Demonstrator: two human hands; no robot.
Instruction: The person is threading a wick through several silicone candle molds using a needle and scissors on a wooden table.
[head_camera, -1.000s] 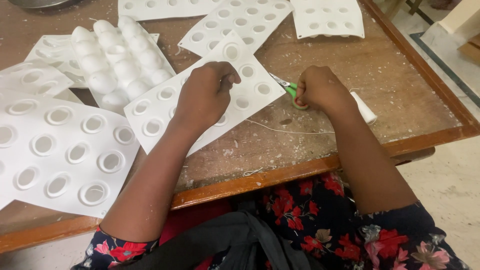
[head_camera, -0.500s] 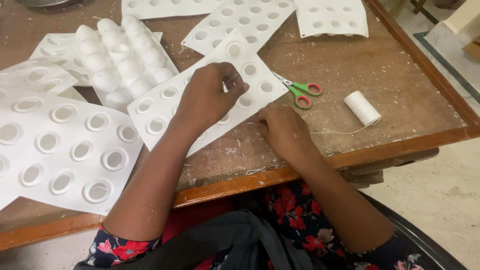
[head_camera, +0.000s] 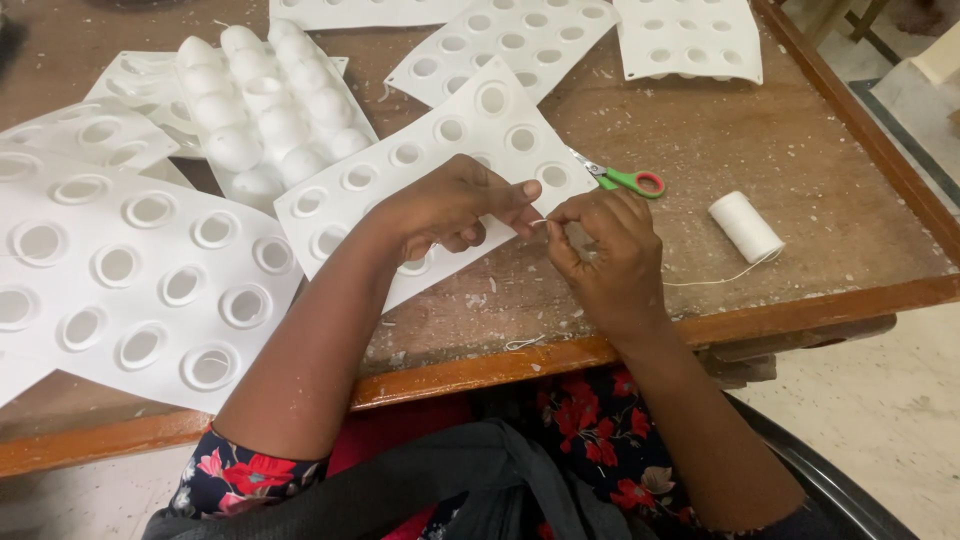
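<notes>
My left hand (head_camera: 455, 208) rests on a white moulded sheet with round holes (head_camera: 440, 165), thumb and fingers pinched at its right edge. My right hand (head_camera: 600, 250) is closed just beside it, fingertips meeting the left thumb, pinching a thin white thread (head_camera: 540, 222). More thread trails right from under that hand to a white thread spool (head_camera: 745, 226) lying on the wooden table (head_camera: 700, 130). Green-handled scissors (head_camera: 625, 180) lie just behind my right hand.
Several more white moulded sheets cover the table: a large one (head_camera: 130, 270) at the left, a domed stack (head_camera: 270, 100) behind, others at the back (head_camera: 690, 40). The table's raised wooden rim (head_camera: 850, 120) runs along the right and front. Floral clothing and a dark bag sit below.
My right hand left the scissors, dropped toward the front edge, then rose to meet my left hand at the sheet's edge. The scissors and spool now lie uncovered.
</notes>
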